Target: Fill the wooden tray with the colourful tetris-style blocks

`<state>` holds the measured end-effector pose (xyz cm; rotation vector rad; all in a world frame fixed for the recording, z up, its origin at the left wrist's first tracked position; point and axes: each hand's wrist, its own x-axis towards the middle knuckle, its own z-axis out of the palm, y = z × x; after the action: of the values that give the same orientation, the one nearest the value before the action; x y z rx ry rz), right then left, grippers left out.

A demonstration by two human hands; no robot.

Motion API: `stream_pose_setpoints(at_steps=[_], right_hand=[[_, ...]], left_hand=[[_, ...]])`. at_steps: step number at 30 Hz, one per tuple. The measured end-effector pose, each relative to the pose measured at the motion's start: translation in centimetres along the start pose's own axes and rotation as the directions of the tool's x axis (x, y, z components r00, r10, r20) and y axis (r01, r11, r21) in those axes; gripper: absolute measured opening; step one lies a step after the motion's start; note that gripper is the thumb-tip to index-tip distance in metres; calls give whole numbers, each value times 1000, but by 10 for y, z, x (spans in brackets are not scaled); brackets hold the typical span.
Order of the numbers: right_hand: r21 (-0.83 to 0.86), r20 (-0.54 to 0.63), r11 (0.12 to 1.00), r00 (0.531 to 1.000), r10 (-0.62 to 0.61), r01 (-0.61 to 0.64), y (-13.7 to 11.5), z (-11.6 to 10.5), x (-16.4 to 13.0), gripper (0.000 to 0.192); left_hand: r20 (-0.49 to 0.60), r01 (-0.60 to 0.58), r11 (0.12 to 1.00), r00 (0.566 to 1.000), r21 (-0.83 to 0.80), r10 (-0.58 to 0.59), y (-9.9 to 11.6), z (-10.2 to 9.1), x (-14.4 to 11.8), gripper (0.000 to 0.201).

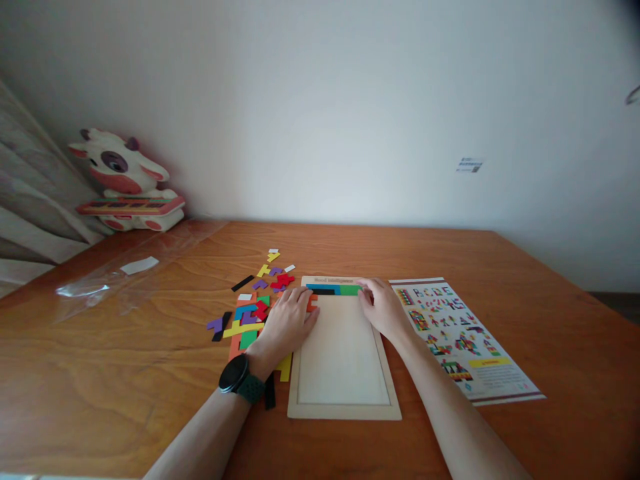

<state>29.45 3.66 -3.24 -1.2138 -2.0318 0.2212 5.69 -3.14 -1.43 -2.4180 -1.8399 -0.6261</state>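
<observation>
A pale wooden puzzle tray (345,412) lies flat on the table, with blue (330,287), black (324,292) and green (350,291) pieces along its top end. My left hand (289,319) reaches over the tray's upper left side, its thumb and fingers around an orange puzzle piece (313,302) at the row's lower edge. At the upper right corner, my right hand (386,309) has curled fingers on the tray's rim beside the green piece. A dark watch (235,375) is on my left wrist.
Many coloured pieces, among them a yellow piece (245,329), lie left of the tray, some beneath my left hand. A printed pattern sheet (480,383) lies to the right. Farther left are a clear plastic bag (100,283) and a cow-shaped toy keyboard (130,183) near the wall.
</observation>
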Motion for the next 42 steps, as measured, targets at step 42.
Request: stream_pose_setpoints(at_steps=[42], right_hand=[[942,-43,225,573,818,-250,13,4,16,22]], left_hand=[[-236,36,975,968,-221,-89,-136,-65,-35,15]])
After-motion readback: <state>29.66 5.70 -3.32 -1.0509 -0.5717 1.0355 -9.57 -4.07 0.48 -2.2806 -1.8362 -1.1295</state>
